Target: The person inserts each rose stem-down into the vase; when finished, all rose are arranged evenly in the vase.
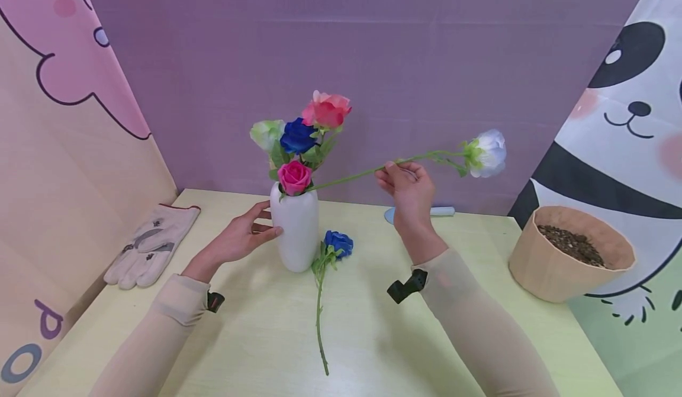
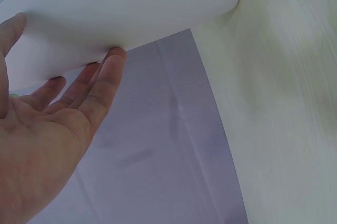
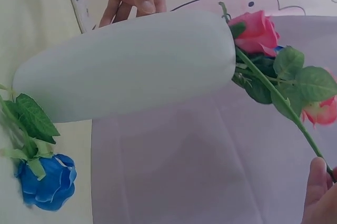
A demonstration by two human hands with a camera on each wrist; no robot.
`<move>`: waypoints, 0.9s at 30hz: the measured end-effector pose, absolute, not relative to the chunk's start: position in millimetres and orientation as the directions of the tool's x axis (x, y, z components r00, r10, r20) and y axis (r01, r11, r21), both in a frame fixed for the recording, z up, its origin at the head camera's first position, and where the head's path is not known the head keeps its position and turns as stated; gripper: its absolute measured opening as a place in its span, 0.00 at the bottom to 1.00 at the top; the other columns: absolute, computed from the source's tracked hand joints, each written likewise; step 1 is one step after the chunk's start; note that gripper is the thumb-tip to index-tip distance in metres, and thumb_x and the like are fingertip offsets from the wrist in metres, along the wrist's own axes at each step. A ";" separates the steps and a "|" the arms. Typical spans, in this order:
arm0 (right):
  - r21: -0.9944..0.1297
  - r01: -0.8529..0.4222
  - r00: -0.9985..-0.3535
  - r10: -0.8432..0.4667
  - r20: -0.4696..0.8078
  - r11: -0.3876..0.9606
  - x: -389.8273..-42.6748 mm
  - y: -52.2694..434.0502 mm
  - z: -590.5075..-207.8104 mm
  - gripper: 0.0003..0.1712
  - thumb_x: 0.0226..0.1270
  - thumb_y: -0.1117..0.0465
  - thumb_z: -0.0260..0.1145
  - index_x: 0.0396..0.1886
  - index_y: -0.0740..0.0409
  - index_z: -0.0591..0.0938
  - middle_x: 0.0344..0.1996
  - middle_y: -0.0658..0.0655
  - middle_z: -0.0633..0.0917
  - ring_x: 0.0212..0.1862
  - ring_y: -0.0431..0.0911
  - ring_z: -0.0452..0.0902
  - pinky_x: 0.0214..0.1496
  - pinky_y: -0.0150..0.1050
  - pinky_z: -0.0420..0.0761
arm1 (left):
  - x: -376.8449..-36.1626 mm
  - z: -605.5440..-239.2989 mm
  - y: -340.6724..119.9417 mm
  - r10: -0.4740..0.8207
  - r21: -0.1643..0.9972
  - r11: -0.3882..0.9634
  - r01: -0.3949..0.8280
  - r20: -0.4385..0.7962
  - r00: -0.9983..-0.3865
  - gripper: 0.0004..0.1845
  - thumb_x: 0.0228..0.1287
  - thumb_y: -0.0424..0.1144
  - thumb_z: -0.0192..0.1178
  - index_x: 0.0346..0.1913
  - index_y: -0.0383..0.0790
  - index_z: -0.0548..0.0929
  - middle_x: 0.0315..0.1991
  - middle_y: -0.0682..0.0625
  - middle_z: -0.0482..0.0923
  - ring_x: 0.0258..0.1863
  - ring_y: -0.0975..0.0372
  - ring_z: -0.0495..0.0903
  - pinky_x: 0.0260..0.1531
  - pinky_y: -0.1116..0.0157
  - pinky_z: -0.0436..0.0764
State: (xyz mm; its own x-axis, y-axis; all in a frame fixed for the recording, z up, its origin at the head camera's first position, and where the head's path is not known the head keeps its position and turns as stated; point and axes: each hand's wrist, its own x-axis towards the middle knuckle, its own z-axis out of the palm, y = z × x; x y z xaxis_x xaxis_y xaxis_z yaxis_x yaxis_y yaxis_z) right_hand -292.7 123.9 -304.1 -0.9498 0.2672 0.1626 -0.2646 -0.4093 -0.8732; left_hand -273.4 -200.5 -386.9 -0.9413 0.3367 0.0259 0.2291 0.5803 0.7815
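Note:
A white vase (image 1: 295,231) stands upright on the table, steadied at its left side by the left hand (image 1: 241,236), with thumb in front and fingertips against the wall. In its mouth are a pink rose (image 1: 295,177), a blue rose (image 1: 298,136), a coral rose (image 1: 327,109) and a pale green-white bloom (image 1: 266,134). The right hand (image 1: 411,193) pinches the stem of an artificial white flower (image 1: 487,153) about midway. That stem slants nearly level, its lower end at the vase's rim and its bloom out to the right.
Another blue rose (image 1: 338,244) lies in front of the vase, stem toward the near edge. White gloves (image 1: 154,246) rest at the left. Behind the right wrist lies a light-blue tool (image 1: 442,211). A tan pot (image 1: 549,261) holding dark soil stands at the right.

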 end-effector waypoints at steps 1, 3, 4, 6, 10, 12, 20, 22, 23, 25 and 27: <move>-0.872 -0.270 -0.949 0.268 0.168 -0.408 -292.6 121.9 -303.7 0.11 0.66 0.66 0.69 0.41 0.58 0.74 0.30 0.53 0.87 0.30 0.41 0.88 0.39 0.34 0.88 | -273.7 -387.3 -200.6 0.338 0.781 0.580 0.229 0.025 -0.941 0.44 0.69 0.60 0.59 0.79 0.50 0.52 0.70 0.41 0.68 0.64 0.44 0.77 0.57 0.47 0.82; -0.871 -0.286 -0.945 0.269 0.186 -0.399 -292.5 118.2 -303.7 0.11 0.66 0.66 0.70 0.41 0.58 0.74 0.30 0.53 0.87 0.30 0.41 0.88 0.40 0.34 0.88 | -274.1 -388.0 -200.8 0.339 0.780 0.582 0.230 0.024 -0.940 0.44 0.69 0.60 0.59 0.79 0.50 0.51 0.70 0.41 0.67 0.64 0.44 0.77 0.57 0.47 0.82; -0.873 -0.292 -0.943 0.268 0.196 -0.391 -292.6 116.3 -303.9 0.11 0.66 0.66 0.70 0.42 0.58 0.75 0.30 0.53 0.87 0.30 0.41 0.88 0.40 0.34 0.88 | -274.2 -388.4 -201.0 0.340 0.779 0.583 0.231 0.024 -0.940 0.44 0.69 0.60 0.59 0.79 0.50 0.51 0.70 0.40 0.67 0.64 0.44 0.77 0.57 0.47 0.82; -0.875 -0.311 -0.938 0.267 0.221 -0.371 -292.5 112.6 -304.3 0.11 0.66 0.66 0.70 0.41 0.58 0.75 0.30 0.52 0.87 0.30 0.41 0.88 0.40 0.34 0.88 | -274.5 -389.0 -201.3 0.341 0.778 0.584 0.232 0.024 -0.940 0.44 0.69 0.60 0.59 0.79 0.50 0.51 0.70 0.40 0.67 0.64 0.44 0.77 0.57 0.47 0.82; -0.875 -0.357 -0.924 0.265 0.277 -0.327 -291.5 105.5 -305.2 0.10 0.66 0.66 0.70 0.40 0.58 0.76 0.28 0.51 0.87 0.30 0.41 0.88 0.39 0.34 0.88 | -274.6 -389.5 -201.8 0.341 0.777 0.585 0.234 0.026 -0.940 0.44 0.69 0.59 0.59 0.79 0.49 0.51 0.70 0.40 0.68 0.63 0.44 0.77 0.57 0.47 0.82; -0.868 -0.379 -0.917 0.257 0.305 -0.322 -291.3 102.1 -306.2 0.09 0.66 0.67 0.69 0.39 0.58 0.76 0.28 0.51 0.86 0.30 0.41 0.88 0.38 0.34 0.88 | -274.5 -389.1 -201.9 0.341 0.777 0.584 0.234 0.027 -0.940 0.44 0.69 0.59 0.59 0.79 0.49 0.51 0.70 0.40 0.68 0.63 0.44 0.77 0.57 0.47 0.82; -0.868 -0.398 -0.914 0.202 0.351 -0.297 -291.1 86.7 -312.6 0.09 0.65 0.67 0.70 0.38 0.57 0.77 0.28 0.49 0.86 0.31 0.42 0.88 0.37 0.35 0.88 | -273.5 -386.8 -202.2 0.342 0.777 0.584 0.234 0.026 -0.939 0.44 0.69 0.59 0.59 0.79 0.48 0.51 0.70 0.39 0.68 0.64 0.44 0.77 0.57 0.47 0.82; -0.872 -0.397 -0.916 0.187 0.355 -0.286 -290.4 82.0 -313.6 0.09 0.65 0.67 0.70 0.38 0.56 0.77 0.28 0.49 0.86 0.31 0.43 0.88 0.37 0.35 0.88 | -273.4 -386.6 -202.2 0.341 0.777 0.585 0.235 0.027 -0.940 0.44 0.69 0.59 0.59 0.79 0.48 0.51 0.69 0.39 0.68 0.64 0.44 0.77 0.57 0.47 0.82; -0.874 -0.396 -0.917 0.179 0.357 -0.281 -289.8 79.8 -313.9 0.09 0.65 0.67 0.70 0.38 0.56 0.77 0.28 0.49 0.86 0.31 0.43 0.88 0.37 0.35 0.88 | -273.4 -386.6 -202.2 0.341 0.776 0.585 0.236 0.028 -0.939 0.44 0.69 0.59 0.59 0.79 0.48 0.51 0.69 0.39 0.68 0.64 0.44 0.77 0.58 0.47 0.81; -0.877 -0.392 -0.919 0.162 0.359 -0.280 -288.5 75.9 -314.1 0.09 0.65 0.66 0.71 0.38 0.56 0.77 0.28 0.49 0.87 0.31 0.43 0.88 0.38 0.36 0.89 | -273.4 -386.7 -202.2 0.342 0.775 0.585 0.239 0.031 -0.939 0.44 0.69 0.59 0.59 0.79 0.48 0.51 0.69 0.39 0.68 0.64 0.43 0.77 0.58 0.47 0.81; -0.878 -0.388 -0.921 0.146 0.360 -0.279 -287.2 73.3 -314.2 0.09 0.65 0.65 0.71 0.39 0.56 0.77 0.28 0.49 0.87 0.32 0.42 0.88 0.38 0.36 0.89 | -273.4 -387.0 -202.1 0.342 0.775 0.585 0.240 0.032 -0.939 0.43 0.69 0.58 0.59 0.79 0.48 0.52 0.70 0.39 0.68 0.63 0.44 0.77 0.58 0.47 0.81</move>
State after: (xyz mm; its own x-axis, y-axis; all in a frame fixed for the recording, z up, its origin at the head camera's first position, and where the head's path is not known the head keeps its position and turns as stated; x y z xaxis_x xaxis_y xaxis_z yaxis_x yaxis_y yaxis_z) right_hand -287.2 73.3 -314.2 -0.9213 0.1460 0.3603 -0.3878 -0.2792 -0.8784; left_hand -273.4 -202.1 -387.0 -0.9390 0.3423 0.0323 0.2399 0.5849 0.7749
